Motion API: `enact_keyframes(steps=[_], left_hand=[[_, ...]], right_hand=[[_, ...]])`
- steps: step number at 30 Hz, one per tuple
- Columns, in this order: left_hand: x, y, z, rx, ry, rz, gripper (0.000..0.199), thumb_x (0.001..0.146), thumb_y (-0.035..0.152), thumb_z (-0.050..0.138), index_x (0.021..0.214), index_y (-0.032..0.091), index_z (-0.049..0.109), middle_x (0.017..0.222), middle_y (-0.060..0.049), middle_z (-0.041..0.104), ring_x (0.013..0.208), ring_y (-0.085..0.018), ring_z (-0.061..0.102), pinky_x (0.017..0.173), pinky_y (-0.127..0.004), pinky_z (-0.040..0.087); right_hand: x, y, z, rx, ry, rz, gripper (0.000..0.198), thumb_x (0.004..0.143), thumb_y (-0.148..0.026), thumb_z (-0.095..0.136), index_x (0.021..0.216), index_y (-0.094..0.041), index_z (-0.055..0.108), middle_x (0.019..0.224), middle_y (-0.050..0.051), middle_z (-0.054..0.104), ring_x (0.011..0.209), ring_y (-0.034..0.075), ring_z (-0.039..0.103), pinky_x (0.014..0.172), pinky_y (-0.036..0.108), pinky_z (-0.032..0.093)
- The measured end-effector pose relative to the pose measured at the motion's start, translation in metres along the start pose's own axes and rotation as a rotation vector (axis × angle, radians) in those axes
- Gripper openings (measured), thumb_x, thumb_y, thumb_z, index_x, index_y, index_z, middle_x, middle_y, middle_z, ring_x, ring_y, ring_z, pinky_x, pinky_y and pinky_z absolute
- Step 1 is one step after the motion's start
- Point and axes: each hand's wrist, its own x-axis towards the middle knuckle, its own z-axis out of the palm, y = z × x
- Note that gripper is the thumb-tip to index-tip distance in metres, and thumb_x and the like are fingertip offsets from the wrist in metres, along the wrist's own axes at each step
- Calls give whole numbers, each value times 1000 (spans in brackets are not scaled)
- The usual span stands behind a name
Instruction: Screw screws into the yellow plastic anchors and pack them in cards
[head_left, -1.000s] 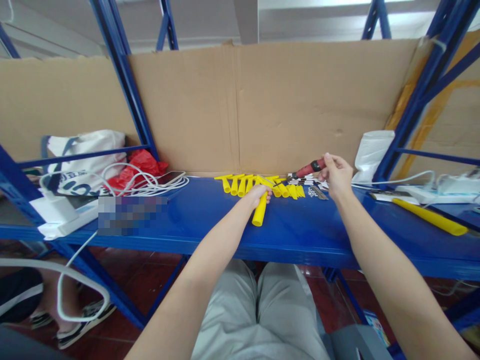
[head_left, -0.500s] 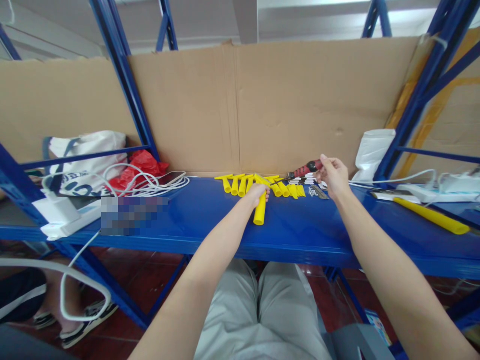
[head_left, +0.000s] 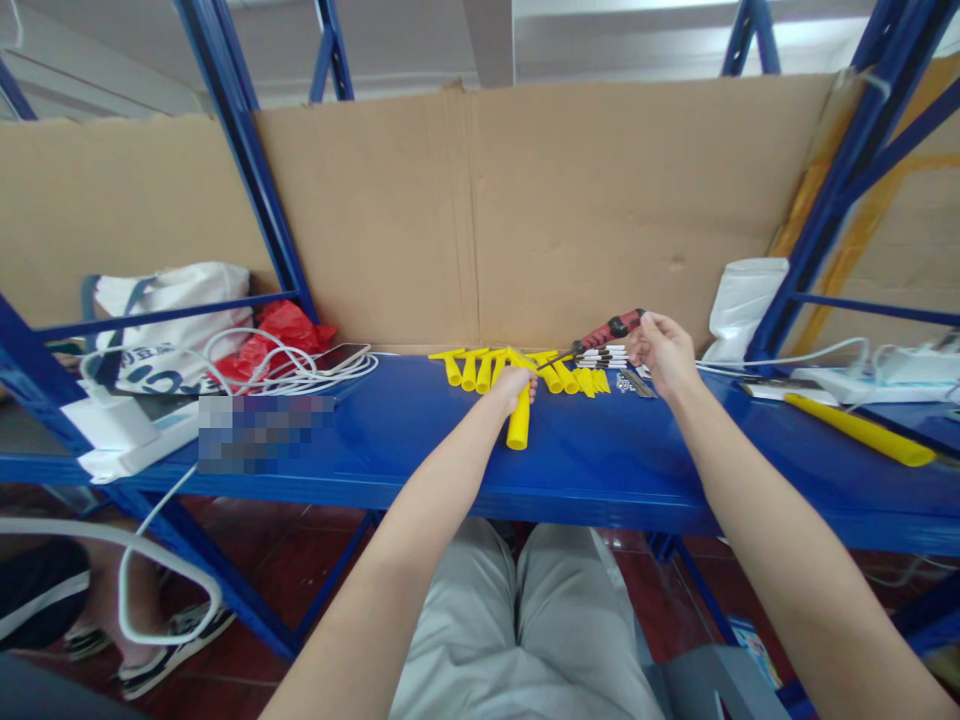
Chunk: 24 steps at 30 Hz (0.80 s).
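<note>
My left hand [head_left: 517,386] is closed round a yellow tubular handle [head_left: 517,430], its open end toward me on the blue shelf. My right hand [head_left: 664,350] grips the butt end of a screwdriver [head_left: 609,330] with a red and black handle. The screwdriver slants down to the left, and its shaft reaches the yellow piece by my left hand; the exact contact at the tip is too small to make out. Several like yellow handles [head_left: 469,372] lie in a row behind my left hand. Small yellow parts [head_left: 592,382] and small metal pieces [head_left: 624,382] lie beside them.
White-and-dark strips [head_left: 604,355] lie behind the small parts. A longer yellow-handled tool [head_left: 862,430] rests at the right. White cables [head_left: 322,365], a red plastic bag [head_left: 289,330] and a power strip [head_left: 150,440] occupy the left. Cardboard [head_left: 585,210] walls the back. Another person's leg shows lower left.
My right hand's fingers have shifted slightly at the screwdriver's butt end. The left hand and the yellow handle stay in place; the whole view has moved a little.
</note>
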Motion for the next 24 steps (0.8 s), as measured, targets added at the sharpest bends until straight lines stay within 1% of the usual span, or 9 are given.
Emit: enact_keyframes(steps=[3, 6, 8, 10, 12, 16, 19, 24], left_hand=[[-1, 1, 0, 13, 1, 0, 25, 75, -3, 43, 60, 17, 41, 42, 5, 41, 33, -6, 35, 38, -19, 28], [-1, 1, 1, 17, -1, 3, 25, 75, -2, 45, 60, 18, 42, 43, 5, 41, 33, -6, 35, 38, -19, 29], [-1, 1, 1, 16, 0, 3, 25, 75, -2, 45, 60, 18, 41, 43, 5, 41, 34, -6, 35, 38, -19, 29], [-1, 1, 0, 19, 0, 2, 25, 75, -2, 44, 60, 18, 41, 43, 5, 40, 34, -6, 35, 38, -19, 28], [0, 0, 0, 25, 2, 2, 24, 75, -2, 45, 61, 18, 42, 43, 5, 40, 34, -6, 35, 39, -19, 29], [1, 0, -1, 26, 13, 4, 21, 75, -1, 45, 64, 17, 44, 43, 5, 40, 35, -6, 36, 39, -19, 29], [1, 0, -1, 21, 15, 4, 20, 76, 0, 45, 65, 17, 45, 42, 5, 40, 35, -6, 36, 39, -19, 29], [1, -1, -1, 22, 21, 7, 20, 77, 1, 48, 65, 17, 45, 42, 6, 40, 34, -6, 36, 39, -18, 29]], right_hand=[[1, 1, 0, -21, 70, -16, 46, 57, -55, 77, 69, -21, 49, 51, -8, 51, 36, 6, 44, 32, 18, 33], [1, 2, 1, -9, 99, 9, 50, 54, -57, 78, 68, -21, 46, 45, -9, 46, 34, 6, 42, 31, 18, 33], [2, 2, 1, -1, 100, 22, 50, 54, -56, 78, 68, -22, 45, 41, -11, 41, 32, 6, 40, 30, 18, 32], [1, 1, 1, 2, 80, 25, 47, 58, -56, 76, 69, -22, 47, 40, -11, 39, 30, 6, 38, 30, 18, 31], [0, 0, 1, 4, 43, 23, 42, 63, -55, 74, 71, -21, 50, 41, -10, 40, 32, 7, 40, 31, 18, 32], [-2, -2, 2, 18, -23, 31, 34, 69, -48, 72, 78, -20, 55, 50, -6, 51, 39, 9, 50, 34, 18, 33], [-3, -3, 3, 22, -32, 35, 36, 65, -48, 74, 81, -21, 56, 52, -7, 54, 39, 8, 49, 33, 18, 33], [-1, 1, 2, -1, 22, -8, 45, 56, -53, 78, 72, -21, 52, 52, -7, 53, 38, 7, 46, 33, 18, 34]])
